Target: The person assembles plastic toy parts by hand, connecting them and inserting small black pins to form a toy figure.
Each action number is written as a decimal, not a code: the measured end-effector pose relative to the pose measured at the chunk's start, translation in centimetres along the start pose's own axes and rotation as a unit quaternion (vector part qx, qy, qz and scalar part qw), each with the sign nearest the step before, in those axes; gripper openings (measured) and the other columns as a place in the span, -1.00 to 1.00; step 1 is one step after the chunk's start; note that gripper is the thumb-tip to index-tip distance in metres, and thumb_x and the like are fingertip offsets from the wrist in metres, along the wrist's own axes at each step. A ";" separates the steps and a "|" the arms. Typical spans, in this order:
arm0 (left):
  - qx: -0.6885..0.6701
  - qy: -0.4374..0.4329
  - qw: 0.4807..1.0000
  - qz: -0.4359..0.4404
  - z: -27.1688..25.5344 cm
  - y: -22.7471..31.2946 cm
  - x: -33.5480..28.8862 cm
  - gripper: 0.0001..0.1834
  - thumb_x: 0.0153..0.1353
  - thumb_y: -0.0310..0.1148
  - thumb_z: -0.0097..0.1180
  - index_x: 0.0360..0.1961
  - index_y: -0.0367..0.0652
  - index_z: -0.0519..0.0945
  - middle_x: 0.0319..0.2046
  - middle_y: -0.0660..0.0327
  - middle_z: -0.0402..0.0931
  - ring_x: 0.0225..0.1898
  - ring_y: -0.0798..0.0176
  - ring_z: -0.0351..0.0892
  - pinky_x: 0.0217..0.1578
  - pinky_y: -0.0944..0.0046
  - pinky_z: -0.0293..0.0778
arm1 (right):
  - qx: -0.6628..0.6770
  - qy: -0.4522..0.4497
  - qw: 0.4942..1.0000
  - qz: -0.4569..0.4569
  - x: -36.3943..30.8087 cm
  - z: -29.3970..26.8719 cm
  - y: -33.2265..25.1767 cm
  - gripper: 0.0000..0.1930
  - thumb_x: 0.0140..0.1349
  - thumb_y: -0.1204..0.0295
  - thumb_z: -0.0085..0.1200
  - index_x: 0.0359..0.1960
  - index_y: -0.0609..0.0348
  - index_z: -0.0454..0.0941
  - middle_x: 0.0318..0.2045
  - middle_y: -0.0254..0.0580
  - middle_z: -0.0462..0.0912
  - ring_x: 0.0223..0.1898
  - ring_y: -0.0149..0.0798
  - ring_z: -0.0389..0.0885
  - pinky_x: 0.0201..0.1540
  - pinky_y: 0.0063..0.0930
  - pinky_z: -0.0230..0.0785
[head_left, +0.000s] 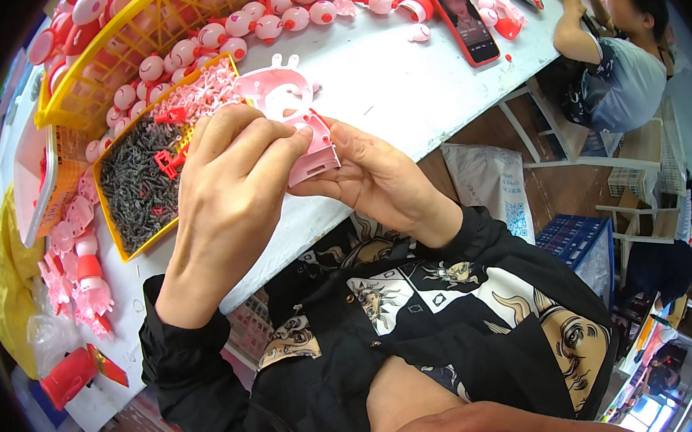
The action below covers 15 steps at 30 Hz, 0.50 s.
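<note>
My left hand (227, 197) and my right hand (379, 177) meet above the near edge of the white table (384, 83). Together they grip a pink plastic toy part (308, 142) with a rounded top and a boxy lower end. The left fingers wrap over its left side, and the right fingers pinch its lower right side. Just left of the hands sits a shallow yellow tray (120, 238) holding several dark screws (136, 180), small pink pieces (206, 93) and red pieces (167, 161).
A yellow basket (129, 46) of pink-and-white toy parts stands far left. More such parts (282, 18) line the table's far side, next to a red-cased phone (460, 16). Pink parts (74, 270) lie at left. Another person (617, 40) works at the right end. A blue crate (579, 238) sits on the floor.
</note>
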<state>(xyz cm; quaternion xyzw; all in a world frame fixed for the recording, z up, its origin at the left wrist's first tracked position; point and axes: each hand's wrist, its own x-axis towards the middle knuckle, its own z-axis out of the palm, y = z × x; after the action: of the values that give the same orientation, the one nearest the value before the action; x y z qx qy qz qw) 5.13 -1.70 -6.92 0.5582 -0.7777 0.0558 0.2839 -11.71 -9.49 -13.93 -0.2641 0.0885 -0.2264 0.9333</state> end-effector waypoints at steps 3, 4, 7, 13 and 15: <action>0.024 0.007 1.000 0.010 0.2 0.0 -0.1 -0.75 -0.03 -0.60 0.26 -0.26 -0.23 0.62 -0.31 0.17 0.61 -0.17 0.06 0.52 -0.12 0.10 0.47 | 0.005 0.002 1.000 0.002 0.0 -0.2 0.2 -0.45 0.48 0.25 -0.13 0.37 0.30 0.11 0.15 -0.02 0.47 0.15 -0.20 0.52 0.25 -0.19 0.40; 0.025 0.005 1.000 0.010 0.3 0.0 -0.1 -0.76 -0.04 -0.59 0.27 -0.27 -0.23 0.62 -0.31 0.17 0.61 -0.17 0.06 0.52 -0.13 0.10 0.46 | 0.005 0.006 1.000 0.002 0.0 -0.2 0.3 -0.46 0.48 0.26 -0.13 0.36 0.30 0.13 0.15 -0.03 0.47 0.14 -0.21 0.53 0.24 -0.19 0.40; 0.009 0.016 1.000 -0.002 0.3 0.2 -0.1 -0.78 -0.04 -0.58 0.29 -0.30 -0.23 0.61 -0.31 0.17 0.61 -0.17 0.06 0.52 -0.17 0.12 0.46 | 0.001 0.012 1.000 -0.004 0.2 0.0 0.3 -0.48 0.47 0.28 -0.11 0.34 0.30 0.15 0.13 -0.06 0.48 0.14 -0.22 0.53 0.23 -0.20 0.42; 0.039 0.043 0.998 -0.003 0.2 0.3 -0.2 -0.76 -0.05 -0.59 0.31 -0.28 -0.21 0.65 -0.37 0.18 0.57 -0.23 0.09 0.51 -0.23 0.15 0.47 | 0.003 0.011 1.000 -0.013 0.2 0.3 0.4 -0.49 0.46 0.30 -0.07 0.33 0.28 0.16 0.13 -0.08 0.49 0.13 -0.24 0.53 0.22 -0.22 0.43; 0.005 0.047 0.999 -0.013 0.4 0.0 -0.2 -0.74 -0.06 -0.60 0.32 -0.27 -0.20 0.65 -0.37 0.18 0.56 -0.25 0.10 0.50 -0.23 0.16 0.47 | 0.005 0.004 1.000 -0.018 0.1 0.3 0.2 -0.49 0.46 0.30 -0.07 0.34 0.29 0.16 0.13 -0.08 0.48 0.13 -0.23 0.53 0.22 -0.21 0.43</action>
<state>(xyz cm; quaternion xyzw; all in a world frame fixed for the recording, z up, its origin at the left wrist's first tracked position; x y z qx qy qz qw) 5.02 -1.64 -7.34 0.5662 -0.7561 0.0819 0.3180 -11.44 -9.24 -13.83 -0.2600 0.0860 -0.2443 0.9302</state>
